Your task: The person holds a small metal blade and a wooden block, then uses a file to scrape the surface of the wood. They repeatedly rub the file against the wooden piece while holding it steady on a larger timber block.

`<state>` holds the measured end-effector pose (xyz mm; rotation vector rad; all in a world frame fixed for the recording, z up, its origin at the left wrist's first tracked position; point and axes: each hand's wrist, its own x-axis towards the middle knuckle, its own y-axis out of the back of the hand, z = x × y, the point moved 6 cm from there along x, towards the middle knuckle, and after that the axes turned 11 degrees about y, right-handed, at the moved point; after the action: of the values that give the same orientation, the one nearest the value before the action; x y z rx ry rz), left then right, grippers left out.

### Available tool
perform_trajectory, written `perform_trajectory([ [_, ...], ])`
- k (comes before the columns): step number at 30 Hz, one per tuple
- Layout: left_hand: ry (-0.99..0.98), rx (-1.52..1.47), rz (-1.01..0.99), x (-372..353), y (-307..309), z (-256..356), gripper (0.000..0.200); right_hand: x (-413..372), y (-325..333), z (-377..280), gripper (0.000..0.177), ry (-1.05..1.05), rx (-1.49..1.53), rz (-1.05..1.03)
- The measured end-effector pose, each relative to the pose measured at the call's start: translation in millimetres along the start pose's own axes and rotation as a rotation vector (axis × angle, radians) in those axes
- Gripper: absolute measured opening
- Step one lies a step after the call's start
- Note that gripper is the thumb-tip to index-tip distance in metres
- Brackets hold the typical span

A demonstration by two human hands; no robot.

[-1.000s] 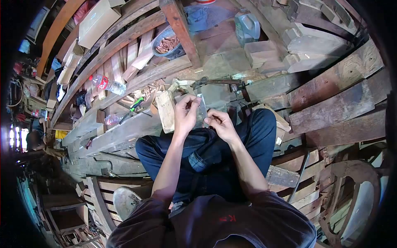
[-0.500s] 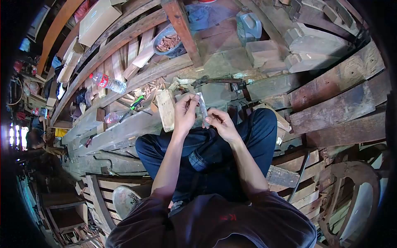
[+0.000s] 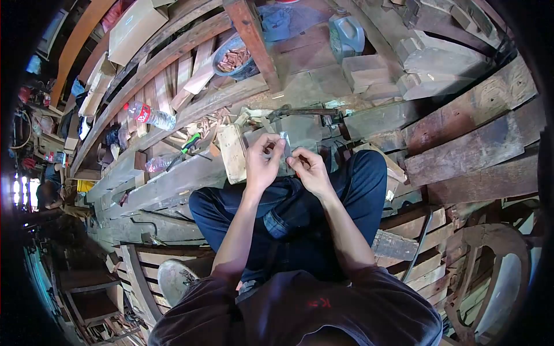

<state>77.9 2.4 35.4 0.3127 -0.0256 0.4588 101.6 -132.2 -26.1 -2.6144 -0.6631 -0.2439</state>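
Silvery, the strip is pinched above the lap between left hand and right hand, fingers curled nearly closed, presumably so both ends are steadied.

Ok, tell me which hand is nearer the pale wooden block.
Left. The left hand is just right of the pale wooden block in the picture; the right hand is farther right, beyond the left.
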Motion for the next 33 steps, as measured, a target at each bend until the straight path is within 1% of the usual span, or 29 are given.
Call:
perform_trajectory([
  [4,0.0,0.085,0.117,-4.2,1.0,1.5,0.015,0.4,2.6,3.3,0.006,0.041,-0.076,0.011],
  [5,0.029,0.083,0.129,-4.6,0.5,-2.4,0.015,0.3,2.7,4.0,0.005,0.038,-0.091,0.008],
  [8,0.07,0.034,0.144,-7.8,-1.5,-1.1,0.015,0.3,4.1,7.3,0.006,0.067,-0.128,-0.007],
  [9,0.061,0.061,0.147,-6.9,-1.9,-4.2,0.014,0.7,3.5,6.2,0.006,0.082,-0.138,-0.012],
  [12,0.131,-0.097,0.133,-8.0,-6.7,-15.7,0.012,0.9,3.1,0.2,0.008,0.097,-0.199,-0.032],
  [15,0.146,-0.082,0.132,-9.6,-8.4,-17.6,0.011,0.6,4.3,-0.9,0.009,0.088,-0.192,-0.013],
  [18,0.147,-0.107,0.145,-12.1,-9.3,-13.9,0.01,0.0,8.8,7.9,0.01,0.093,-0.259,-0.032],
  [21,0.106,-0.077,0.134,-12.5,-9.2,-12.6,0.01,-0.5,9.7,6.2,0.01,0.096,-0.255,-0.046],
  [24,-0.048,0.043,0.132,-12.3,-7.8,-4.3,0.01,-0.3,7.7,1.9,0.011,0.093,-0.245,-0.033],
  [27,0.119,-0.111,0.076,-10.4,-10.4,-18.4,0.012,0.6,2.6,-6.0,0.01,0.105,-0.194,-0.015],
  [30,0.208,-0.241,0.082,-11.9,-9.7,-17.0,0.011,-0.5,1.7,-2.7,0.009,0.061,-0.106,-0.011],
  [33,0.23,-0.296,0.048,-12.0,-8.5,-20.0,0.011,-1.4,0.5,-5.2,0.009,0.045,-0.073,-0.027],
])
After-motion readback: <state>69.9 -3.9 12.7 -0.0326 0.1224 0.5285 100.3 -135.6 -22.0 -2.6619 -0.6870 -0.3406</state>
